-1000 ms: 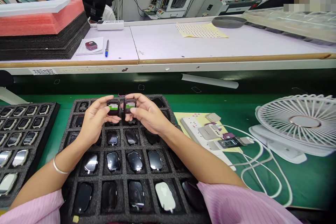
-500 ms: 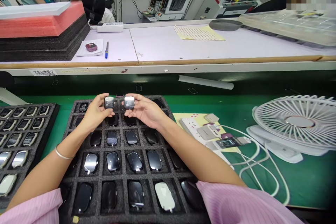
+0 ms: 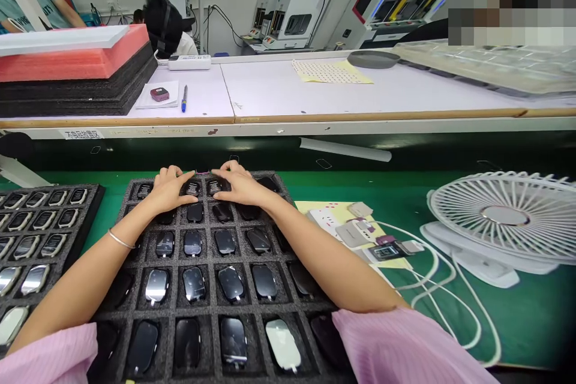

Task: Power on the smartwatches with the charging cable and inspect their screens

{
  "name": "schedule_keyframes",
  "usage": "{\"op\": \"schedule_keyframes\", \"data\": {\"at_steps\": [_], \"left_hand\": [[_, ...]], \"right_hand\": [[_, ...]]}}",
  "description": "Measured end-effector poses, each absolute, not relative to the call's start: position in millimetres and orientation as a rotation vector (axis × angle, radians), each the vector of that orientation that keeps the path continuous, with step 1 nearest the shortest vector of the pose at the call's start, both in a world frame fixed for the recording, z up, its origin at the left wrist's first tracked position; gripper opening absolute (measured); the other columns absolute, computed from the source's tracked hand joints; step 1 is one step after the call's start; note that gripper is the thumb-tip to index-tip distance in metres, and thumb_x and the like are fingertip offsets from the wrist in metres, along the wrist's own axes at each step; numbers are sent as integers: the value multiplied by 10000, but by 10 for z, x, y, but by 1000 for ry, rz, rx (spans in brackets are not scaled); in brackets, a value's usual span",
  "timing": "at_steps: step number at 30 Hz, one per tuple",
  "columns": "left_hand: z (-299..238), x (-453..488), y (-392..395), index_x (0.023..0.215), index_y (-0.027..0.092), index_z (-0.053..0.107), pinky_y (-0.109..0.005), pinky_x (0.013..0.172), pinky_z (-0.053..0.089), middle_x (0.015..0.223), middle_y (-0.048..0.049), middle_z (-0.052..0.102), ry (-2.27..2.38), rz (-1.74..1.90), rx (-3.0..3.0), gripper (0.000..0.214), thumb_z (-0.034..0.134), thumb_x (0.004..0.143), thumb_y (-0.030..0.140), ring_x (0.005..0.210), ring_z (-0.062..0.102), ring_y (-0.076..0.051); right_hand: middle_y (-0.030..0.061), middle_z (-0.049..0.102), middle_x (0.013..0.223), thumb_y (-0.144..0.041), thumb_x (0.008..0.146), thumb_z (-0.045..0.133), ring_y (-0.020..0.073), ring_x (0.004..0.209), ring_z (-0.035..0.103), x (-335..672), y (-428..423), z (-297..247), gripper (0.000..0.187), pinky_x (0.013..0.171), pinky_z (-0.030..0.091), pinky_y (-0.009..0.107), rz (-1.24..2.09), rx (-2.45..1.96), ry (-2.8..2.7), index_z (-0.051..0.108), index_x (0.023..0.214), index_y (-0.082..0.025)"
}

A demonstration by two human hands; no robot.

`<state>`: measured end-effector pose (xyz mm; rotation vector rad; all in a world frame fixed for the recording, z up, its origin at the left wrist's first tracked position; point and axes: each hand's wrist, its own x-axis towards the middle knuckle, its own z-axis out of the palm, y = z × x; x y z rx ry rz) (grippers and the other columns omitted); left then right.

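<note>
A black foam tray point(image 3: 123, 207) with several dark watch bodies in its slots lies on the green mat in front of me. My left hand point(image 3: 167, 190) and my right hand point(image 3: 237, 187) both rest on the tray's far row. Their fingers lie flat, and the fingertips press on two small watch bodies, one point(image 3: 193, 188) under the left index finger and one point(image 3: 215, 186) under the right. Both pieces sit down in neighbouring slots. A thin bangle point(image 3: 120, 239) is on my left wrist.
A second foam tray point(image 3: 92, 201) of silver-rimmed watch bodies lies at the left. To the right are a power strip point(image 3: 333, 223) with plugs and white cables, and a white fan point(image 3: 499, 219). Behind, a raised white bench point(image 3: 360, 93) carries stacked foam sheets point(image 3: 76, 75), and a person sits beyond it.
Both hands held a watch body up above the tray, then lowered them forward into the far row. The fingers now lie flat on the seated pieces.
</note>
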<state>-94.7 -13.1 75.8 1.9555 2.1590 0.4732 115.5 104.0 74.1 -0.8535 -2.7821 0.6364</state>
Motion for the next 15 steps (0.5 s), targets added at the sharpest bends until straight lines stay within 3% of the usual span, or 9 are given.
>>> {"op": "schedule_keyframes", "data": {"at_steps": [3, 5, 8, 12, 15], "left_hand": [[905, -784, -18, 1345, 286, 625, -493, 953, 362, 1187, -138, 532, 2140, 348, 2043, 540, 658, 842, 480, 1098, 435, -360], [964, -572, 119, 1248, 281, 693, -478, 969, 360, 1144, -129, 568, 2079, 327, 2074, 402, 591, 901, 457, 1113, 450, -350], [939, -176, 356, 1123, 252, 744, -459, 985, 370, 1106, -124, 605, 2018, 337, 2079, 313, 557, 929, 412, 1131, 474, -341], [797, 205, 579, 1047, 145, 723, -503, 997, 374, 1176, -185, 583, 2043, 383, 1983, 321, 691, 830, 378, 1197, 456, -396], [750, 275, 637, 1011, 138, 681, -525, 989, 383, 1177, -182, 584, 2030, 491, 1877, 364, 786, 725, 337, 1195, 471, -406]], "right_hand": [[146, 536, 1361, -402, 925, 568, 313, 1266, 511, 1420, 1159, 941, 504, 1014, 411, 450, 420, -1097, -2796, 550, 1400, -235], [151, 630, 1243, -353, 969, 472, 313, 1185, 575, 1620, 1252, 1044, 359, 959, 433, 441, 292, -1361, -2776, 667, 1235, -210], [199, 684, 1047, -357, 936, 520, 360, 1064, 629, 1832, 1339, 1056, 310, 861, 464, 458, 246, -1601, -2749, 731, 981, -134], [180, 649, 1109, -403, 884, 614, 314, 1044, 635, 1911, 1317, 878, 282, 840, 465, 384, 309, -1617, -2735, 707, 955, -146], [128, 638, 1123, -335, 858, 652, 259, 1050, 622, 1906, 1275, 772, 212, 849, 444, 317, 421, -1511, -2682, 653, 1003, -181]]}}
